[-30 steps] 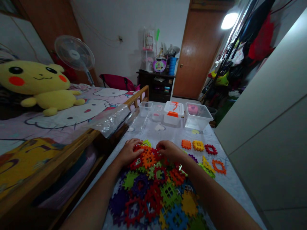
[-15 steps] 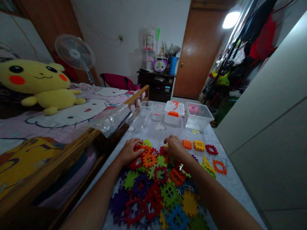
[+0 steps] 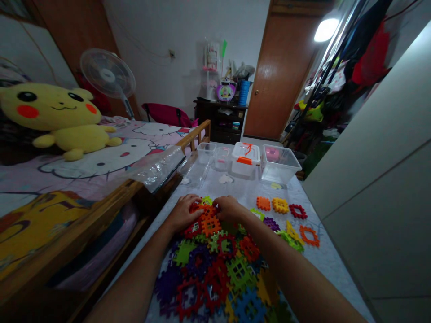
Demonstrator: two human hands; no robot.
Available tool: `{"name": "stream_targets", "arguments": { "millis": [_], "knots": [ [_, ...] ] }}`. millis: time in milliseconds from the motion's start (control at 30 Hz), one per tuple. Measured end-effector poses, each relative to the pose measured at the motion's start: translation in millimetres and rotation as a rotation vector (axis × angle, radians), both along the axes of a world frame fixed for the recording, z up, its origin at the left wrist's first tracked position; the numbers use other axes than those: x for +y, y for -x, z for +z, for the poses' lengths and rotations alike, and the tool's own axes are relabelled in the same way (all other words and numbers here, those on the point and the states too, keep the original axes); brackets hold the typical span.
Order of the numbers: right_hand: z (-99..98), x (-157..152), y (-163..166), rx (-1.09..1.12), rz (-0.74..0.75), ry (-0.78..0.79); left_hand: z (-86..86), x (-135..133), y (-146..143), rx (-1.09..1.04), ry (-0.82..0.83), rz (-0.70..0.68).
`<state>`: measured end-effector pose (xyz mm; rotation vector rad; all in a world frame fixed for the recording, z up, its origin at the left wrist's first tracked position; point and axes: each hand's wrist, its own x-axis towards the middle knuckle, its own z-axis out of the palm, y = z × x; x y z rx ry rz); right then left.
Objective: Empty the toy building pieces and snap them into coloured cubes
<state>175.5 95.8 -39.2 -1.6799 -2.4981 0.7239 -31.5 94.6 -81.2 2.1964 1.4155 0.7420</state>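
A heap of colourful plastic interlocking tiles with notched edges covers the near part of the table. At its far left, my left hand (image 3: 184,214) curls over red tiles (image 3: 193,228), thumb on the near side and fingers on the far side. Close beside it, my right hand (image 3: 230,209) is closed, its fingertips by the edge of the orange-red tiles; what they pinch is hidden. An orange window tile (image 3: 211,225) lies just below both hands. Nearer are a green window tile (image 3: 239,272), a red frame tile (image 3: 189,297) and a blue tile (image 3: 249,306).
Right of the heap lie an orange tile (image 3: 263,203), a yellow tile (image 3: 280,205), a red frame (image 3: 298,211) and an orange frame (image 3: 309,236). Behind stand a clear bin (image 3: 281,167) and a lidded box (image 3: 245,163). A wooden bed rail (image 3: 129,190) borders the left side.
My right hand has moved left across the heap, close to my left hand. A purple tile and a green one show beyond my right forearm. My left hand stays about where it was.
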Motion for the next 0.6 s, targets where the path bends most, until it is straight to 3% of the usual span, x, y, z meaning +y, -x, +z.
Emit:
{"name": "stream_targets", "arguments": {
  "millis": [167, 367, 600],
  "knots": [
    [6.6, 4.2, -6.7, 0.150, -0.066, 0.016, 1.3, -0.2, 0.2, -0.004, 0.009, 0.001],
    [13.6, 10.7, -31.3, 0.379, -0.261, 0.043, -1.6, -0.3, 0.7, 0.006, 0.001, 0.008],
    [8.1, 8.6, -53.1, 0.533, -0.405, 0.097, -3.1, 0.4, 0.0, 0.027, -0.022, -0.014]
  ]
}}
